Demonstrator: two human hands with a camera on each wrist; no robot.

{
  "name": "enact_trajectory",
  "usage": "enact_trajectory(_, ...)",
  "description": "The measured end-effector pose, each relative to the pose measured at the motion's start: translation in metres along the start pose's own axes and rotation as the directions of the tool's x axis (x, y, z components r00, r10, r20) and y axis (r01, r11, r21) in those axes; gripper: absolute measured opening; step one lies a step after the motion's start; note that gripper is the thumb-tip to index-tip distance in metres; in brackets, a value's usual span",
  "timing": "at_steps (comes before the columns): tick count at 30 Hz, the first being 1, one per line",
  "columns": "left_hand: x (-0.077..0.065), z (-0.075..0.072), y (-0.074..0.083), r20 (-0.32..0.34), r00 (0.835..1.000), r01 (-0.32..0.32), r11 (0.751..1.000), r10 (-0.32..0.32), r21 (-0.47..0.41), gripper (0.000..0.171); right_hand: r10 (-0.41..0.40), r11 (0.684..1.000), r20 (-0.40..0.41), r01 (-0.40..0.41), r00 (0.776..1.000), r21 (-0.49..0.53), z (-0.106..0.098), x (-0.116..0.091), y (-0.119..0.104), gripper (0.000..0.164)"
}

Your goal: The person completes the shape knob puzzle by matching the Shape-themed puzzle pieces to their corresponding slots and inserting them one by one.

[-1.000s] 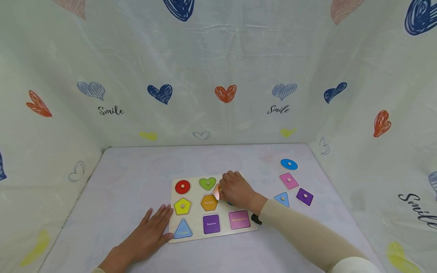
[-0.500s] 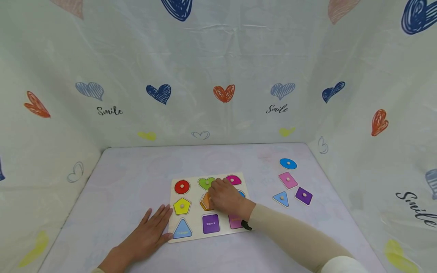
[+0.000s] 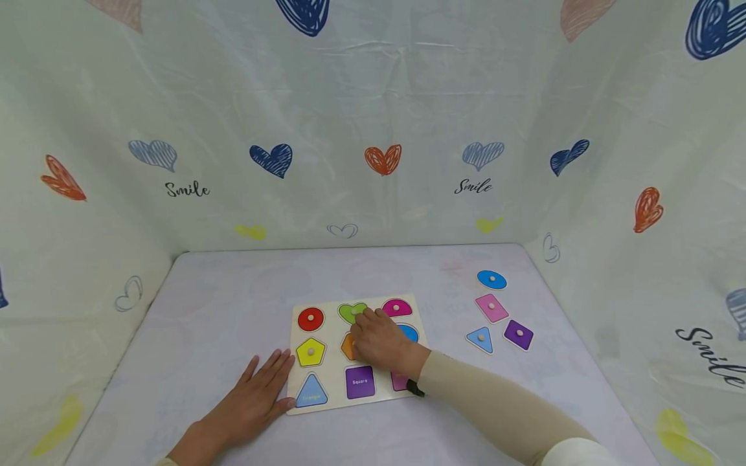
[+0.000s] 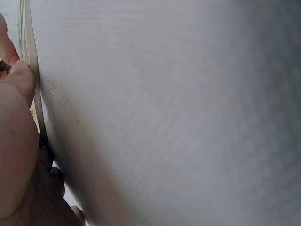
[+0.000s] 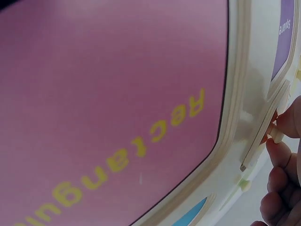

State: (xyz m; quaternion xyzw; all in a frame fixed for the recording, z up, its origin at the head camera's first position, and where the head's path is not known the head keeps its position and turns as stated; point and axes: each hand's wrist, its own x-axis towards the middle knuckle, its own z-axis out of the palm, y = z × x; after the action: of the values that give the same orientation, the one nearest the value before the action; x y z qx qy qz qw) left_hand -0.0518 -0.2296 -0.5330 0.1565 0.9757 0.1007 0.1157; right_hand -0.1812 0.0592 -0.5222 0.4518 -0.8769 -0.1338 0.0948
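Note:
My right hand (image 3: 381, 340) pinches the small knob (image 5: 276, 134) of an orange hexagon puzzle piece (image 3: 348, 347). The piece lies at the middle slot of a pale wooden shape puzzle board (image 3: 332, 330); whether it is fully seated cannot be seen. My left hand (image 3: 253, 401) rests with straight fingers along the board's left edge, its thumb by the lower corner. A red circle (image 3: 311, 318), yellow pentagon (image 3: 311, 352), green heart (image 3: 350, 312) and magenta half-circle (image 3: 397, 307) sit in the board. Bare slots show a blue triangle (image 3: 311, 391) and a purple square (image 3: 360, 382).
Loose on the table at the right lie a blue oval piece (image 3: 492, 279), a pink piece (image 3: 491, 308), a blue triangle piece (image 3: 480, 339) and a purple square piece (image 3: 519, 334). A heart-printed curtain (image 3: 326, 116) surrounds the white table (image 3: 233, 285).
My right hand has moved left and down from the board's right part with the orange piece, now at the hexagon slot. The left hand has stayed put.

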Motion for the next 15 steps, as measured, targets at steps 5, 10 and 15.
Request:
enact_trajectory(5, 0.0006, 0.0005, -0.0006, 0.005, 1.0, 0.002, 1.0, -0.002, -0.003, 0.089, 0.004, 1.0, 0.002, -0.004, 1.0, -0.013, 0.0012, 0.0015, 0.0003, 0.028)
enact_trajectory(10, 0.0011, 0.0011, -0.0007, -0.003, 1.0, -0.004, 1.0, 0.004, 0.002, 0.089, 0.007, 0.999, 0.001, -0.007, 1.0, -0.032, 0.0011, 0.0022, 0.001, 0.028)
enact_trajectory(15, 0.0007, 0.0008, -0.0004, -0.014, 1.0, -0.012, 1.0, 0.012, -0.005, 0.087, 0.011, 1.0, -0.008, -0.011, 1.0, -0.021, 0.0002, 0.0019, 0.0012, 0.026)
